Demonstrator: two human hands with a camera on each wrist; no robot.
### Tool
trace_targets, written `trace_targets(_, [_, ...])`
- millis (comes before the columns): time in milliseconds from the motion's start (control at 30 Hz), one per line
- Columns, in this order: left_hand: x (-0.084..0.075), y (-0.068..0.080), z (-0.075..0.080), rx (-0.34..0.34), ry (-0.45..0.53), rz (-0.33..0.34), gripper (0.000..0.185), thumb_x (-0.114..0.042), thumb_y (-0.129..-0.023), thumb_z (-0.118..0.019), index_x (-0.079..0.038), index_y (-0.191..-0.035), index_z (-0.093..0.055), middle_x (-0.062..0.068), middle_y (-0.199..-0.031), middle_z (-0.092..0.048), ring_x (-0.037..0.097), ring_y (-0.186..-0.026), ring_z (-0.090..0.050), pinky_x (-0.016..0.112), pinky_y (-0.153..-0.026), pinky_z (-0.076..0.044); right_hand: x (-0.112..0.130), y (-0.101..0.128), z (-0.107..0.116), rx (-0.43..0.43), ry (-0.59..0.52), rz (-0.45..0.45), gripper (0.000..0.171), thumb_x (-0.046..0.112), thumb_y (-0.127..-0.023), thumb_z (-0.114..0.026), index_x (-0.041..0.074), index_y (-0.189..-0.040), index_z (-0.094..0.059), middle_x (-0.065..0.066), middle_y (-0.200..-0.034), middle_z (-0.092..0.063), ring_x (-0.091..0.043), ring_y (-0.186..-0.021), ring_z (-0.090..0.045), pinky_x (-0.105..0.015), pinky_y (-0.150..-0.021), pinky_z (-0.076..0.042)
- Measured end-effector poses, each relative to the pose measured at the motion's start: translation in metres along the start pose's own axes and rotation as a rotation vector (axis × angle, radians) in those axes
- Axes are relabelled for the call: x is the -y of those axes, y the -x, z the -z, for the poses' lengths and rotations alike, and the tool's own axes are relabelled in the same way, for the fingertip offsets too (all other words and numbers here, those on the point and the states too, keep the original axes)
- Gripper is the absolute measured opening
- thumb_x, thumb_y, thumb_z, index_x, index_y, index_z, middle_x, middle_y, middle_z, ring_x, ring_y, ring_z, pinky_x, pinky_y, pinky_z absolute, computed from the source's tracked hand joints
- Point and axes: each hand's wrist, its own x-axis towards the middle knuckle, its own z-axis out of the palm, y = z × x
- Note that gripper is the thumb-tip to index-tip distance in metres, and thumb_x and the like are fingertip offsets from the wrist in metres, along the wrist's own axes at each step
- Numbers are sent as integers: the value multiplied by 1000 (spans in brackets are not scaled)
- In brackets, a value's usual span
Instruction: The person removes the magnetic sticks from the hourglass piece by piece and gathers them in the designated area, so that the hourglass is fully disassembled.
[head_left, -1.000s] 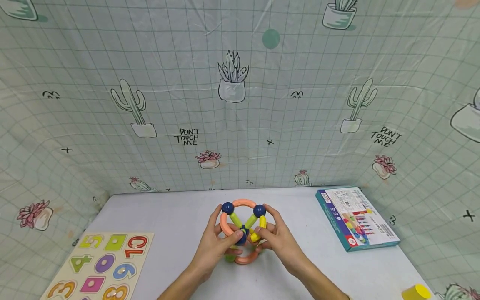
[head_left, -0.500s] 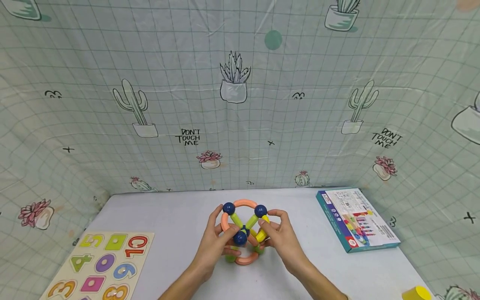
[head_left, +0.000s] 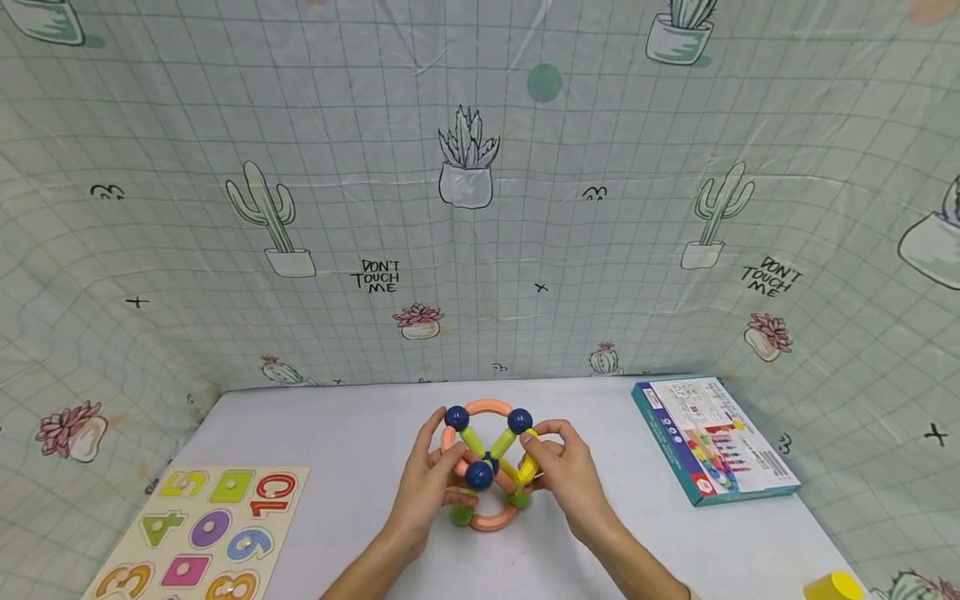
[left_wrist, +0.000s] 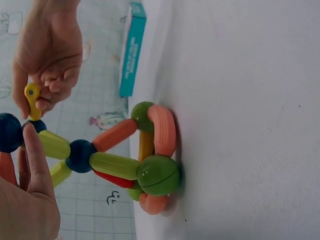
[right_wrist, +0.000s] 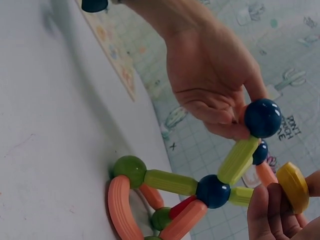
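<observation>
A toy structure [head_left: 487,467] of green rods, orange curved pieces and dark blue and green balls stands on the white table [head_left: 337,425]. My left hand [head_left: 453,475] grips it from the left, with thumb and fingers around a dark blue ball [right_wrist: 262,117]. My right hand [head_left: 540,454] pinches a short yellow rod [head_left: 528,462] at the structure's right side, just below the upper right blue ball [head_left: 520,421]. The left wrist view shows the yellow rod [left_wrist: 32,100] held upright in the right hand's fingers [left_wrist: 47,80]. Whether the rod still touches the structure I cannot tell.
A number puzzle board [head_left: 202,533] lies at the front left. Flat at the right lies a teal box [head_left: 712,437]. A yellow cylinder [head_left: 832,586] sits at the front right corner. Cactus-print cloth walls close in the table on three sides.
The right hand's fingers have curled round the yellow rod and drawn it slightly right. The left hand has kept its grip on the structure.
</observation>
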Motion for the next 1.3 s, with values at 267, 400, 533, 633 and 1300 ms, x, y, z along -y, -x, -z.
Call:
trace_targets(267, [1,-1,1,14,-16,-12,69,-27,-105,-55,-23,-161,-16,9,-99,-69,23,-79,-73,40,-66,-60,-1,-2,3,-19,63,51,26,20,-97,-67,5,-112,-52,-11,-71,-65,-22,-60,-59,-34,-61,-58])
trace_targets(400, [1,-1,2,15,-15,-6,68,-26,-105,-55,-24,-161,-16,9,-100,-69,22,-79,-72,40,-67,-60,-3,-4,4,-30,109,83,22,19,-97,-67,7,-110,-54,-13,-71,-65,-21,-59,-58,-31,-62,-57])
trace_targets(533, [1,-1,3,17,-8,0,69,-25,-104,-55,-25,-161,-16,9,-101,-69,21,-78,-72,38,-66,-60,-4,-7,6,-30,130,111,18,18,-97,-68,10,-108,-56,-16,-71,-64,-20,-57,-57,-28,-60,-51])
trace_targets(633, [0,-1,3,22,-6,-4,69,-25,-104,-56,-24,-161,-16,9,-101,-69,20,-75,-72,37,-66,-60,-4,-9,7,-21,122,125,14,15,-97,-67,10,-107,-57,-18,-71,-63,-20,-56,-56,-28,-57,-49])
trace_targets(1300, [1,0,3,27,-21,-2,68,-27,-105,-54,-23,-161,-16,9,-101,-69,20,-78,-72,40,-66,-60,-4,-18,12,-72,229,161,10,7,-93,-64,15,-99,-63,-6,-60,-49,-24,-50,-52,-26,-50,-37])
